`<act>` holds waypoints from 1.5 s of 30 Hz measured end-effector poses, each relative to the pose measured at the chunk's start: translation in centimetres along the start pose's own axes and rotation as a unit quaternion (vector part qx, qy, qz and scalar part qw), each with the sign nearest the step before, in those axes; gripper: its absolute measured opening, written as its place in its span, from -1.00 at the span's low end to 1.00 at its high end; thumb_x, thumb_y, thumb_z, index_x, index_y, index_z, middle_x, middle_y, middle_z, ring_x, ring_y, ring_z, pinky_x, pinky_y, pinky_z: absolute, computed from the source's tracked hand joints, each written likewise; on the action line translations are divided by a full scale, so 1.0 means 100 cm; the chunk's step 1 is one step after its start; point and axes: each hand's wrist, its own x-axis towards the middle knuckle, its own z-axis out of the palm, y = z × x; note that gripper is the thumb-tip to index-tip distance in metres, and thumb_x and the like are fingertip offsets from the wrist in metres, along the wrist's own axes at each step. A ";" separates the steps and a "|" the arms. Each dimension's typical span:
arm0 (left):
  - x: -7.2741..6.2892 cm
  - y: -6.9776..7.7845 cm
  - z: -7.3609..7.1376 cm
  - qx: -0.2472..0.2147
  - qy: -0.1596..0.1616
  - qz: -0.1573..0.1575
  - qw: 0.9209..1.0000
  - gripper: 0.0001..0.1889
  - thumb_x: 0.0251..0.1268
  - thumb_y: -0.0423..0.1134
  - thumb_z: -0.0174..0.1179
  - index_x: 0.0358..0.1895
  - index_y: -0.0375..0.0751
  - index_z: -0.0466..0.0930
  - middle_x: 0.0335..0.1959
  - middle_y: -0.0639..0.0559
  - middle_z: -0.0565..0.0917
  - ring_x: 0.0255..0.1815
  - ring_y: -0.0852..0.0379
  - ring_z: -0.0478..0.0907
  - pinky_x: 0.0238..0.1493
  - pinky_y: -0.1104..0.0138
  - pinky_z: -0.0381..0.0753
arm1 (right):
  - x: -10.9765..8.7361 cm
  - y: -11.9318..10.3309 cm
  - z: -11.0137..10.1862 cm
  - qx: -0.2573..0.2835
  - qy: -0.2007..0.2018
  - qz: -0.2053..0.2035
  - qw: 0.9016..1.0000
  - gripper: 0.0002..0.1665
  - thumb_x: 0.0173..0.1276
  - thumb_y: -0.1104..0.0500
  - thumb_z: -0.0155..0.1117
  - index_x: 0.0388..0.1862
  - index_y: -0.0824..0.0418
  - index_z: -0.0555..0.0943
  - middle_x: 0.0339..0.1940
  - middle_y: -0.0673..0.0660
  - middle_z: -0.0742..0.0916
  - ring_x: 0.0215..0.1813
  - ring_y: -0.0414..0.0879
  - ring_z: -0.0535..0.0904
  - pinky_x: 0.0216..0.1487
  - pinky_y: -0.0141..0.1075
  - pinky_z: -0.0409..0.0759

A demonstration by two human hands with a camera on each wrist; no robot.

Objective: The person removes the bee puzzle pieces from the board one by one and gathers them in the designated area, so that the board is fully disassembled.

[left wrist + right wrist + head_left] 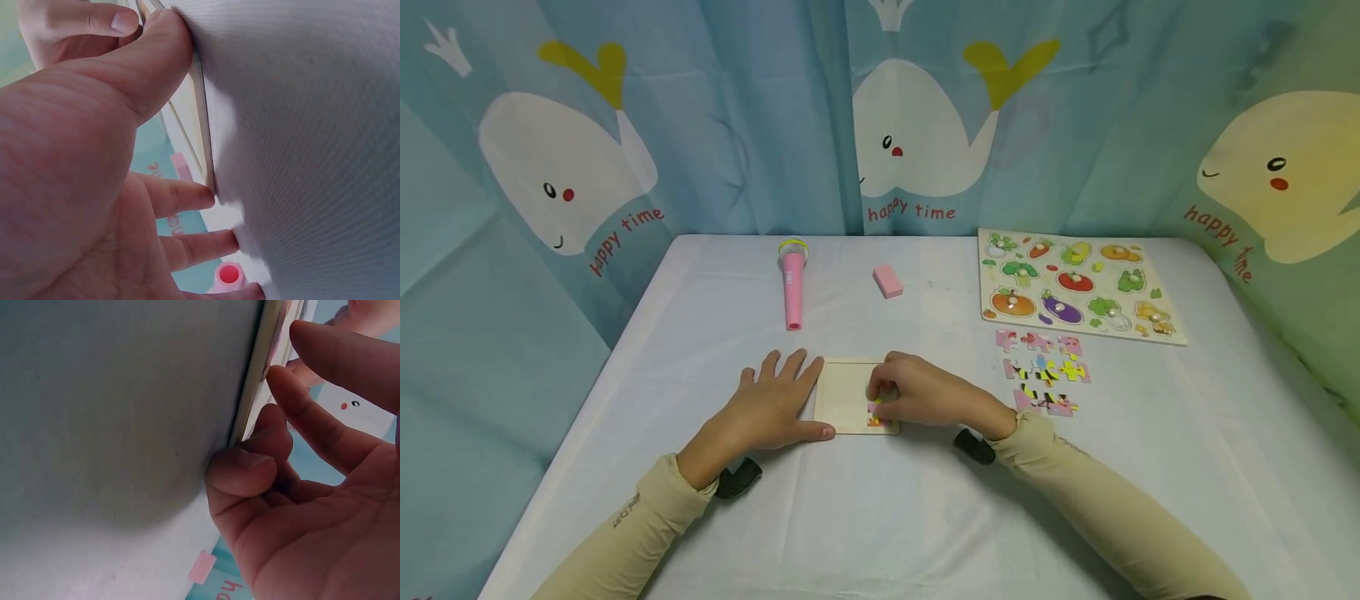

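A shallow wooden puzzle tray (846, 396) lies on the white table. My left hand (771, 408) spreads its fingers at the tray's left side, with the thumb at the near left corner and the index finger along the edge. Over the tray's right side, my right hand (925, 390) has thumb and index finger at a small pink and yellow puzzle piece (877, 418) in the near right corner. The fingers partly hide the piece. In the right wrist view, the other fingers (244, 472) curl beside the tray edge.
Several loose puzzle pieces (1045, 369) lie in rows to the right. Behind them is a vegetable peg board (1105, 292). A pink toy microphone (793, 287) and a pink block (887, 282) lie at the back. A whale-print curtain (775, 125) surrounds the table.
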 end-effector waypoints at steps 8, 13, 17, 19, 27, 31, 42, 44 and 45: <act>0.000 0.000 -0.001 0.004 0.003 0.002 1.000 0.05 0.34 0.28 0.43 0.67 -0.31 0.21 0.63 -0.39 0.23 0.57 -0.57 0.13 0.31 -0.51 0.24 | -0.001 -0.001 0.002 0.006 -0.002 -0.003 1.000 -0.90 0.39 0.31 0.51 -0.26 0.18 0.73 -0.26 0.03 0.58 -0.19 -0.16 0.43 -0.14 -0.31 0.48; 0.000 0.000 0.000 -0.002 -0.001 -0.002 1.000 0.06 0.34 0.28 0.43 0.68 -0.30 0.20 0.63 -0.39 0.22 0.58 -0.56 0.11 0.32 -0.52 0.21 | -0.003 -0.001 0.002 0.017 -0.001 -0.009 1.000 -0.90 0.41 0.32 0.49 -0.25 0.16 0.71 -0.24 0.04 0.59 -0.16 -0.12 0.44 -0.14 -0.30 0.48; 0.000 0.000 0.000 -0.004 0.001 -0.001 1.000 0.06 0.34 0.28 0.43 0.68 -0.30 0.20 0.63 -0.40 0.21 0.58 -0.57 0.10 0.32 -0.52 0.20 | -0.002 0.000 0.002 0.026 0.005 -0.019 0.999 -0.90 0.46 0.33 0.43 -0.25 0.18 0.68 -0.30 -0.02 0.62 -0.20 -0.15 0.49 -0.16 -0.31 0.51; 0.000 0.000 0.001 -0.004 0.002 0.000 1.000 0.06 0.34 0.28 0.43 0.68 -0.30 0.20 0.63 -0.40 0.21 0.58 -0.57 0.10 0.32 -0.52 0.20 | -0.002 0.000 0.003 0.038 0.007 -0.021 0.999 -0.89 0.48 0.37 0.38 -0.25 0.20 0.67 -0.35 -0.05 0.63 -0.26 -0.18 0.51 -0.20 -0.32 0.51; -0.001 -0.001 0.001 -0.003 0.003 0.001 1.000 0.06 0.34 0.29 0.43 0.68 -0.31 0.20 0.64 -0.40 0.21 0.58 -0.57 0.10 0.33 -0.53 0.20 | -0.005 0.000 0.005 0.059 0.026 -0.010 0.998 -0.87 0.52 0.44 0.25 -0.17 0.24 0.65 -0.35 -0.03 0.63 -0.28 -0.21 0.50 -0.22 -0.33 0.51; -0.001 0.000 0.000 -0.004 0.003 0.001 1.000 0.06 0.34 0.28 0.43 0.67 -0.31 0.20 0.63 -0.40 0.21 0.58 -0.57 0.10 0.32 -0.52 0.20 | -0.010 0.000 0.003 0.067 0.036 0.007 0.997 -0.91 0.52 0.41 0.28 -0.14 0.24 0.64 -0.34 -0.03 0.64 -0.28 -0.19 0.51 -0.22 -0.31 0.52; 0.000 0.000 0.002 -0.007 0.002 0.000 1.000 0.07 0.33 0.29 0.43 0.68 -0.31 0.20 0.63 -0.40 0.21 0.58 -0.56 0.10 0.32 -0.51 0.21 | -0.031 0.008 -0.007 0.086 0.070 0.023 0.994 -0.91 0.51 0.40 0.32 -0.15 0.23 0.65 -0.32 -0.03 0.66 -0.25 -0.13 0.54 -0.19 -0.29 0.54; 0.000 0.000 0.001 -0.008 0.002 0.001 1.000 0.06 0.33 0.28 0.43 0.68 -0.31 0.20 0.63 -0.41 0.21 0.58 -0.56 0.10 0.32 -0.51 0.21 | -0.036 0.010 -0.009 0.088 0.076 0.024 0.993 -0.90 0.51 0.40 0.31 -0.15 0.21 0.65 -0.33 -0.03 0.66 -0.25 -0.11 0.54 -0.21 -0.29 0.53; 0.000 0.000 0.001 -0.009 0.003 0.002 1.000 0.06 0.34 0.27 0.44 0.67 -0.31 0.20 0.63 -0.41 0.21 0.58 -0.56 0.11 0.32 -0.51 0.21 | -0.038 0.011 -0.010 0.088 0.080 0.024 0.993 -0.89 0.52 0.39 0.31 -0.16 0.20 0.65 -0.34 -0.03 0.65 -0.26 -0.10 0.54 -0.22 -0.29 0.53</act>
